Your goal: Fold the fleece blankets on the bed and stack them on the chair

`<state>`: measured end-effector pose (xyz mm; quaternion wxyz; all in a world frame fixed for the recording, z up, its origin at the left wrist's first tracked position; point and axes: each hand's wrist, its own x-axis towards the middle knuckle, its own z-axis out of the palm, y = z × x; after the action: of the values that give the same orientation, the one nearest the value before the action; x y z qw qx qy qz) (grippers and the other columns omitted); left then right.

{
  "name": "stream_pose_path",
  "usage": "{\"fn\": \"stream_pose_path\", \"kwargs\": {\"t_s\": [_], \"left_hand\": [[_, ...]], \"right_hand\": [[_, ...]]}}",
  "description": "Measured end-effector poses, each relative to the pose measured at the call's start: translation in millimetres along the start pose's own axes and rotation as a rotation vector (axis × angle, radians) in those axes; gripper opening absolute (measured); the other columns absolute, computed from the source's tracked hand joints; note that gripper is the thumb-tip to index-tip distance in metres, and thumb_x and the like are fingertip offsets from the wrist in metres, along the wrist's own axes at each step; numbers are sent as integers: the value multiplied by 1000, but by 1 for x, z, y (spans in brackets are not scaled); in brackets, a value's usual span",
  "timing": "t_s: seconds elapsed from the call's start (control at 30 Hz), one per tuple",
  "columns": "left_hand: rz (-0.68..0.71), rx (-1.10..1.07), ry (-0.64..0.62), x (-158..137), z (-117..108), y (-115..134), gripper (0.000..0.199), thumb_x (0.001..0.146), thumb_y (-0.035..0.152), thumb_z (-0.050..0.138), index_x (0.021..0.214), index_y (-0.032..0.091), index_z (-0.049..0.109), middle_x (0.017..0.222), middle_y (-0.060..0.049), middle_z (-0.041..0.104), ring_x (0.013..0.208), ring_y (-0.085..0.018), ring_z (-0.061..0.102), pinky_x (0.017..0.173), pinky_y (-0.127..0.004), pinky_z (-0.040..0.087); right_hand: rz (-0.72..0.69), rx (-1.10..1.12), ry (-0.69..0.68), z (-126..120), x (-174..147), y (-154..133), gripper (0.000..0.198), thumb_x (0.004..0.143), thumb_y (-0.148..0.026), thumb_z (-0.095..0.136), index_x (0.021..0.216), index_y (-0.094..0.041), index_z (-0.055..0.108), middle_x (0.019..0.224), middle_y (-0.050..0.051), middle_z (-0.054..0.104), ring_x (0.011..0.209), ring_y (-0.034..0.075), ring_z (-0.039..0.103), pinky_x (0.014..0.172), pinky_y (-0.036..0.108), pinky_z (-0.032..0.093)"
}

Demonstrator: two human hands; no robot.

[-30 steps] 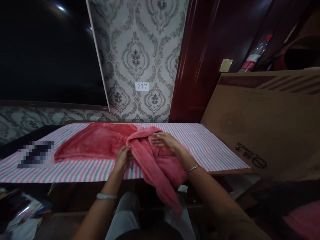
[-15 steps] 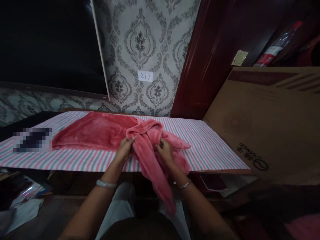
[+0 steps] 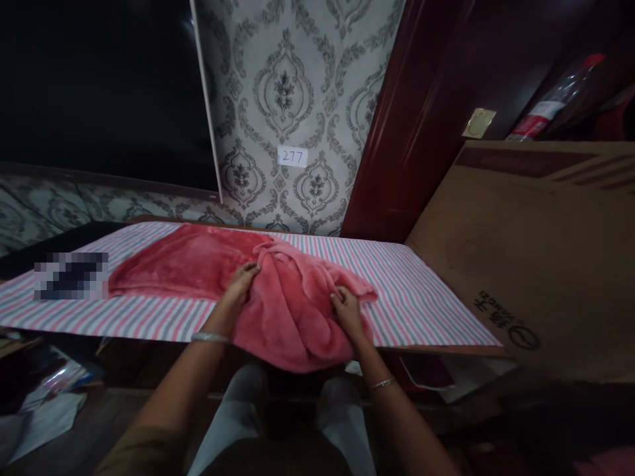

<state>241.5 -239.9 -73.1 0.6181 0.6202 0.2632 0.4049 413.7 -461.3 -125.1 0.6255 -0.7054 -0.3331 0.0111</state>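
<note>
A plush pinkish-red garment (image 3: 188, 261) lies along the striped cloth on the table. Its left part is spread flat; the right part is bunched in loose folds that hang over the table's front edge. My left hand (image 3: 242, 281) pinches the fabric at the left side of the bunched part. On the other side, my right hand (image 3: 346, 311) grips a fold between thumb and fingers. A tapered end of the garment sticks out to the right, beyond my right hand.
Pink, grey and white stripes mark the table cloth (image 3: 421, 291). A large cardboard box (image 3: 536, 251) stands at the right, with a plastic bottle (image 3: 555, 102) behind it. A dark screen (image 3: 104, 92) is at the back left. A blurred-out dark object (image 3: 72, 276) lies at the table's left.
My hands have moved apart, the right one to the right. The long strip that dangled between my arms is now spread into a wider, rounded fold.
</note>
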Motion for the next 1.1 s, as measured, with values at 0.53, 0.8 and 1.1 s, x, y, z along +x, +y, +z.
{"fn": "stream_pose_path", "kwargs": {"t_s": [0.53,0.8,1.1], "left_hand": [[-432,-17,-110,-127,-70,-14,95,52,58,90,133,21,59,115,-14,73,100,-32,71,82,-39,58],[-297,-305,-27,-120,-27,54,81,49,38,95,123,23,65,102,-5,74,81,-19,70,71,-25,55],[-233,-486,-31,-110,28,41,68,53,28,90,115,21,62,83,2,65,67,-12,62,61,-22,50]], "right_hand": [[170,225,13,-7,-10,11,31,70,-47,66,83,-19,63,73,-2,62,67,17,52,64,30,44],[-216,167,39,-22,0,-106,15,82,-36,65,85,-21,64,78,-2,61,75,16,55,69,28,45],[-417,48,-267,28,-62,-115,11,91,-22,58,93,-22,69,91,3,70,82,18,64,76,31,50]]}}
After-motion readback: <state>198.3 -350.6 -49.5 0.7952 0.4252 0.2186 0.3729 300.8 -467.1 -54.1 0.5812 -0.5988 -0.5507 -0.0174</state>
